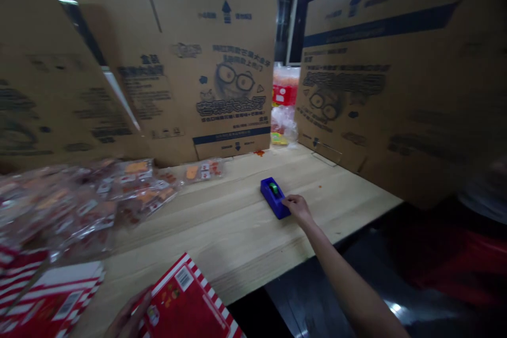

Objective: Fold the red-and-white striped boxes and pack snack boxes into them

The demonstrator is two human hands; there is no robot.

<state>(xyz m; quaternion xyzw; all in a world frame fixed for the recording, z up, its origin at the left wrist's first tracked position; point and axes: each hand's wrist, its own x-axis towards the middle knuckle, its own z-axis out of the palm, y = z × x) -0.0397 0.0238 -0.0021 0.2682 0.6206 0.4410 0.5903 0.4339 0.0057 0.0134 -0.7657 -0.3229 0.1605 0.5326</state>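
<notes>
My left hand (132,317) is closed on the edge of a red flat carton (190,301) with red-and-white striped borders and a white barcode label. The carton is tilted in front of the table's near edge, partly cut off by the bottom of the view. A blue tape dispenser (279,210) with a green core (273,188) stands on the table. At its right side my right hand (298,208) has thumb and fingers pinched together, touching or nearly touching the dispenser. Whatever lies between those fingertips is too small to make out.
Clear packets (146,195) of orange food are heaped at the left of the wooden table (222,222). More striped cartons (51,296) lie front left. Tall cardboard boxes (233,79) wall the back and right. Bagged goods (285,97) show through the gap. A person's red clothing (471,259) is at right.
</notes>
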